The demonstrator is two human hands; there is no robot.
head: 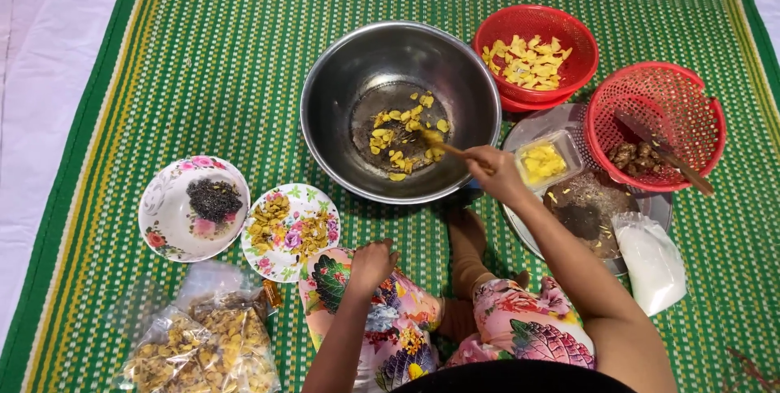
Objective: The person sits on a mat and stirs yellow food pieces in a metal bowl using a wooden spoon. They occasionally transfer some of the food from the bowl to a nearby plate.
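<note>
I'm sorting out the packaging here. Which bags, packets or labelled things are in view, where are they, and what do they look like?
Clear plastic bags: bottom left on the mat, crumpled, holding yellow-brown pieces.
White bag: right, beside the metal tray, soft, filled with white powder.
Clear tub: on the tray, small, rectangular, yellow pieces inside.
No labels, signs or screens are visible.

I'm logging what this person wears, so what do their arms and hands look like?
Both arms are bare, with no sleeves showing. The left hand and right hand wear no gloves, and no rings, bracelets or watch can be made out. The legs below are clothed in bright floral fabric.
</note>
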